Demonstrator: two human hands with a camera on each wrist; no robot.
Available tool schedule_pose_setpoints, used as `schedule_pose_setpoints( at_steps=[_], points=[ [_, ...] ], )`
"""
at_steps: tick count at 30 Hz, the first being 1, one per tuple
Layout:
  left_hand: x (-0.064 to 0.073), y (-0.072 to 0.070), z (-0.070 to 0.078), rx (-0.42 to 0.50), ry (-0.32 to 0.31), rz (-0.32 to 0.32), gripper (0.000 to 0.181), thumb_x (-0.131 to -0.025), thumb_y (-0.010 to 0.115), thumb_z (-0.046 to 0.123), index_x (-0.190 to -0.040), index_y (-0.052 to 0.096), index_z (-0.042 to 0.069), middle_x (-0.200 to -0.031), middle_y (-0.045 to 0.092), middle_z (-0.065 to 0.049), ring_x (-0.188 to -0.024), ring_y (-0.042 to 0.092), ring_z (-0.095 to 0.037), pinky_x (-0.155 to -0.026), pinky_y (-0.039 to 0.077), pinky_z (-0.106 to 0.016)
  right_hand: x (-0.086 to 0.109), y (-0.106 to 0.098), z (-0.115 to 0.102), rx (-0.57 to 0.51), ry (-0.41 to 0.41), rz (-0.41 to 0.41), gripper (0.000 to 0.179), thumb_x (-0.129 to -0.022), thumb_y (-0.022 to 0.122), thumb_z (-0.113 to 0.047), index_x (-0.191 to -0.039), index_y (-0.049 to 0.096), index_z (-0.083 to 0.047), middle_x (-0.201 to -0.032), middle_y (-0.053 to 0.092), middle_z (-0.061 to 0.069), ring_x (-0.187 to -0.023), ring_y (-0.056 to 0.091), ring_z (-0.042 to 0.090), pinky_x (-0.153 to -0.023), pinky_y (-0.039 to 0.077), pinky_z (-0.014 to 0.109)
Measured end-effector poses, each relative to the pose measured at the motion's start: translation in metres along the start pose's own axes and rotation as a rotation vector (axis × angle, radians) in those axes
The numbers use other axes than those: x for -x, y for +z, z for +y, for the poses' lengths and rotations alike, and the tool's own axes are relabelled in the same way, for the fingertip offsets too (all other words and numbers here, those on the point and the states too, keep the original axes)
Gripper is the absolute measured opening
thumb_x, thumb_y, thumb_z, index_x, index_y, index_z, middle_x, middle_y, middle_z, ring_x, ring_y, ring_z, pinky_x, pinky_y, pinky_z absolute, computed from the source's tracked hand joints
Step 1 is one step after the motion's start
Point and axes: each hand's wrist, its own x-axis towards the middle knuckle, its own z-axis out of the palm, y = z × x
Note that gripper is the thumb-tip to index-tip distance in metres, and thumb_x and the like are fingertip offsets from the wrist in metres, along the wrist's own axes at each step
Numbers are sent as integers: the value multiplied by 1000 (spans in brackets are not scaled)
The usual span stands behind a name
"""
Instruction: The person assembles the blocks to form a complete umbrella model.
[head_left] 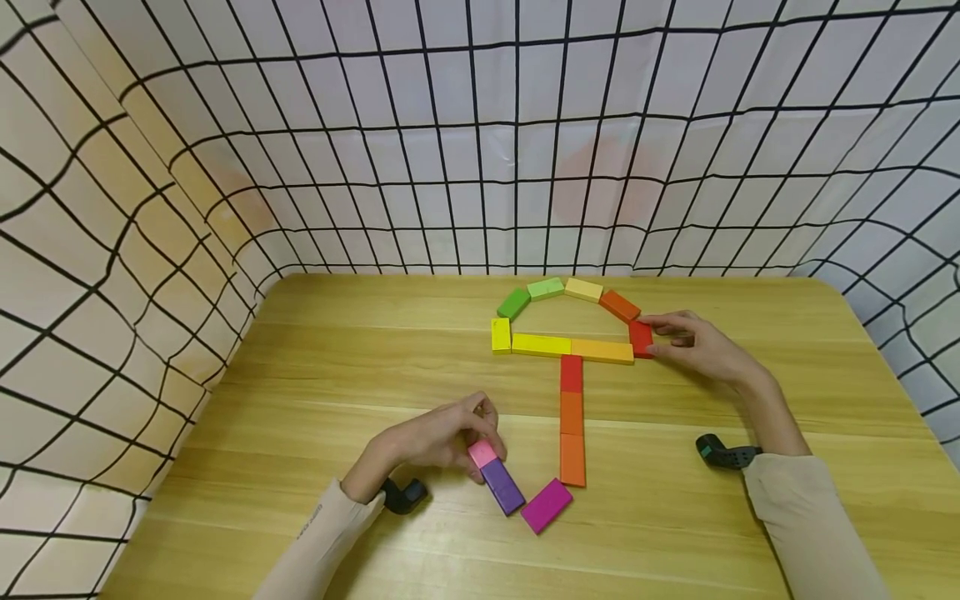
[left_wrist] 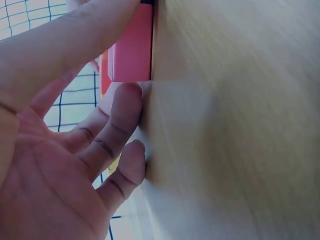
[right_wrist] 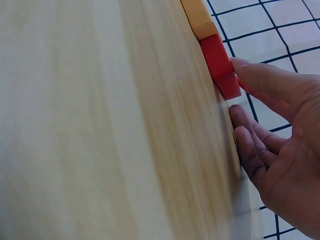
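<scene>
My left hand (head_left: 442, 433) pinches a pink block (head_left: 482, 453) between thumb and fingers, low over the wooden table; the left wrist view shows the pink block (left_wrist: 132, 47) close up with the other fingers below it. The pink block meets the end of a purple block (head_left: 503, 487), and a magenta block (head_left: 547, 506) lies slanted just beyond. On the other side, my right hand (head_left: 701, 346) holds a red block (head_left: 641, 339) by its ends, at the right end of a dome-shaped ring of blocks. In the right wrist view the thumb rests against this red block (right_wrist: 220, 67).
The dome's curve has an orange-red block (head_left: 620, 306), a pale yellow block (head_left: 583, 289) and green blocks (head_left: 514, 303). Its base is a yellow block (head_left: 542, 344) and a light orange block (head_left: 602, 351). A red-and-orange column (head_left: 572, 412) runs down from it. White grid-patterned cloth (head_left: 480, 142) surrounds the table.
</scene>
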Motion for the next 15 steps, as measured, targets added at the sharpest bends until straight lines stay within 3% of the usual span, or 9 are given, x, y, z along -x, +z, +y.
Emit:
schedule_pose_setpoints(
  at_steps=[11, 15],
  points=[
    [1, -2, 2, -40, -4, 12, 27, -78, 90, 12, -104, 81, 13, -111, 51, -4, -108, 46, -12, -93, 49, -24, 0, 0, -1, 16, 0, 6, 56, -103, 63, -38, -154, 50, -16, -151, 40, 21, -138, 44, 44, -111, 39, 64],
    [0, -1, 2, 12, -20, 11, 26, -78, 90, 10, -102, 81, 11, -110, 51, -5, -107, 45, -13, -92, 49, -22, 0, -1, -1, 25, 9, 10, 57, -104, 62, -40, -154, 50, -16, -152, 40, 22, -139, 43, 44, -112, 38, 63]
  ],
)
